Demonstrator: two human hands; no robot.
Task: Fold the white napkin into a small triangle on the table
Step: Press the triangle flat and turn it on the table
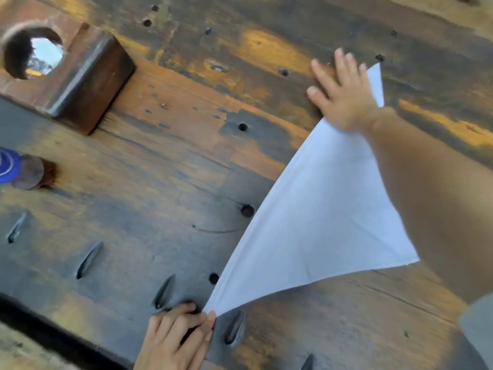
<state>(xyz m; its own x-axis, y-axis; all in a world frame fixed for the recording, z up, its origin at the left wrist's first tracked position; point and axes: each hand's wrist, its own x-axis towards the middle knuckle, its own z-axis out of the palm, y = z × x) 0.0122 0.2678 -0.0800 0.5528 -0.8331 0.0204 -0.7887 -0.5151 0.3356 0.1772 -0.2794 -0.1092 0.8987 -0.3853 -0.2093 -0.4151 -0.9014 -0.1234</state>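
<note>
All I see on my feed: bare left hand (173, 340), bare right hand (344, 100), grey sleeve (477, 332) near right.

The white napkin (320, 209) lay on the table's (160, 182) right side, folded into a large triangle. Its long edge ran from near left to far right.

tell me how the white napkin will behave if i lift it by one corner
Probably floppy: the napkin curves and pulls to a point where the left hand pinches its corner. Likely very light, since that fingertip pinch alone holds it taut. It may slide on the table if released; the right hand lies flat on its far end.
</note>
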